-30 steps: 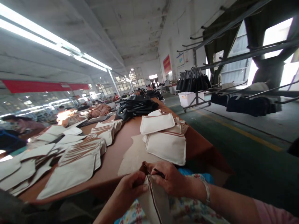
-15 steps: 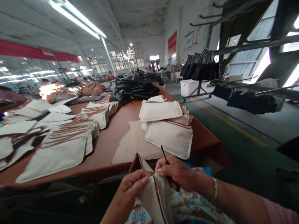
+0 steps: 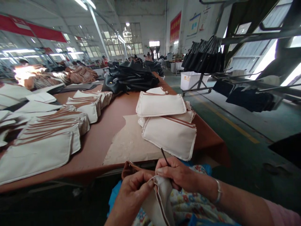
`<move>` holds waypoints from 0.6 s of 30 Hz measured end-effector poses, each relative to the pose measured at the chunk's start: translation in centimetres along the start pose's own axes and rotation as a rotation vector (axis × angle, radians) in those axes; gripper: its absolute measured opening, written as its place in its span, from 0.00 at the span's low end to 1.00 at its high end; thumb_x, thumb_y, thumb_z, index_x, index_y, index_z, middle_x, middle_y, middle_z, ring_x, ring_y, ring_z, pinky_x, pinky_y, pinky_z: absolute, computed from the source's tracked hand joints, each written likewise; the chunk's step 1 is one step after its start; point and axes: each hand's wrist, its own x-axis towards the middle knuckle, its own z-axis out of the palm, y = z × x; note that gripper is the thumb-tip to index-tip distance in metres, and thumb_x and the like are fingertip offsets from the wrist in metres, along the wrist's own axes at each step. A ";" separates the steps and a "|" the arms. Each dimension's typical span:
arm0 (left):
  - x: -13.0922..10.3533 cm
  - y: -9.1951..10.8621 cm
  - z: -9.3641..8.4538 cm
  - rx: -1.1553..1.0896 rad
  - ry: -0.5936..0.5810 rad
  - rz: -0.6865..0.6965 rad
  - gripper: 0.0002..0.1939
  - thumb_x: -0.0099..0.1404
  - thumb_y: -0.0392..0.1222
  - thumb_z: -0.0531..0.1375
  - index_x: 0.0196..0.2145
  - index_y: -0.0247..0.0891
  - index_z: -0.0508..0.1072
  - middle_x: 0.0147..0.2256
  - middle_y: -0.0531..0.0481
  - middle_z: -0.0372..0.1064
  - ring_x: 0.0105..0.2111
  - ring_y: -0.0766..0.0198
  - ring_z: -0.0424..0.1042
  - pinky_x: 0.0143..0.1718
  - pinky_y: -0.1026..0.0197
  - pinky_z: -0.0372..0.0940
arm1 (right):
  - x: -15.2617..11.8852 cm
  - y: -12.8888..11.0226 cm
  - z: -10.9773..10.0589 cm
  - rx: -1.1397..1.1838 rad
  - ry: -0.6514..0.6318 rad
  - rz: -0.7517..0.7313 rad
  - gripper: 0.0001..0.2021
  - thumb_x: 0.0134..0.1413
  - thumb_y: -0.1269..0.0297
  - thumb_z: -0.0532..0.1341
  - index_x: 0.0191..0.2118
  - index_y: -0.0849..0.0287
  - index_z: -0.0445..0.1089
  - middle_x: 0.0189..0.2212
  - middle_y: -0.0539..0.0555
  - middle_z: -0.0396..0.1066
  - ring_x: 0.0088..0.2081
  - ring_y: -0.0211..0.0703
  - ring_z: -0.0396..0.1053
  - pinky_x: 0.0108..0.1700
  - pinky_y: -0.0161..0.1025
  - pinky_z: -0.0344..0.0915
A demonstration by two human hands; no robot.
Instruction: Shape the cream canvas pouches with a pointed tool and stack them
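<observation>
Over my lap I hold a cream canvas pouch (image 3: 157, 201) with brown trim. My left hand (image 3: 133, 196) pinches its top edge from the left. My right hand (image 3: 177, 174) grips the same edge from the right and also holds a thin dark tool (image 3: 165, 157) that sticks up between the fingers. A brown strap end (image 3: 128, 168) of the pouch pokes out to the left of my hands. Just beyond my hands, on the brown table (image 3: 110, 131), lies a stack of finished cream pouches (image 3: 168, 125).
Rows of flat cream pouches (image 3: 47, 138) cover the table's left side, black bags (image 3: 130, 78) are piled farther back. A paper sheet (image 3: 128, 142) lies near the edge. To the right runs a green aisle with a rack of dark bags (image 3: 204, 58) and a white bin (image 3: 189, 80). People work in the distance.
The view has tilted down and nearer the table. My hands stay on the pouch edge; the dark tool, earlier lying low in my right hand, now points upward.
</observation>
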 end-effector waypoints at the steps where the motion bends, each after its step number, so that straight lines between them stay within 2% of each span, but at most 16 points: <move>1: 0.2 0.2 0.2 0.052 0.016 0.009 0.17 0.59 0.52 0.66 0.24 0.34 0.75 0.22 0.51 0.68 0.22 0.68 0.60 0.23 0.68 0.55 | 0.1 -0.1 -0.3 -0.029 0.002 -0.035 0.14 0.54 0.54 0.60 0.33 0.61 0.65 0.18 0.43 0.57 0.16 0.28 0.51 0.17 0.27 0.49; 5: 0.9 0.9 1.1 0.285 0.057 0.052 0.13 0.60 0.48 0.62 0.27 0.35 0.77 0.25 0.49 0.71 0.25 0.64 0.64 0.24 0.67 0.57 | 0.4 -0.2 -1.3 -0.249 0.017 -0.147 0.17 0.43 0.58 0.70 0.34 0.63 0.67 0.22 0.44 0.61 0.24 0.29 0.54 0.24 0.28 0.52; 10: 1.5 1.3 1.7 0.494 0.105 0.046 0.18 0.62 0.52 0.59 0.27 0.35 0.78 0.24 0.49 0.70 0.24 0.63 0.63 0.22 0.67 0.57 | 0.3 -0.3 -1.7 -0.374 0.069 -0.117 0.05 0.47 0.68 0.63 0.31 0.63 0.68 0.21 0.45 0.64 0.23 0.31 0.56 0.24 0.30 0.52; 14: 2.0 0.5 1.7 0.494 0.110 0.009 0.21 0.61 0.57 0.60 0.25 0.34 0.76 0.21 0.51 0.66 0.22 0.65 0.60 0.20 0.67 0.53 | 0.0 -0.5 -1.6 -0.459 0.151 -0.138 0.02 0.44 0.72 0.61 0.29 0.63 0.68 0.20 0.45 0.64 0.22 0.31 0.56 0.23 0.30 0.51; 18: 2.1 0.2 1.7 0.322 0.047 -0.075 0.23 0.57 0.60 0.63 0.24 0.34 0.73 0.19 0.53 0.63 0.20 0.68 0.57 0.20 0.67 0.50 | -0.2 -0.2 -1.8 -0.397 0.123 -0.175 0.02 0.46 0.73 0.60 0.29 0.62 0.70 0.21 0.46 0.65 0.23 0.32 0.58 0.25 0.30 0.53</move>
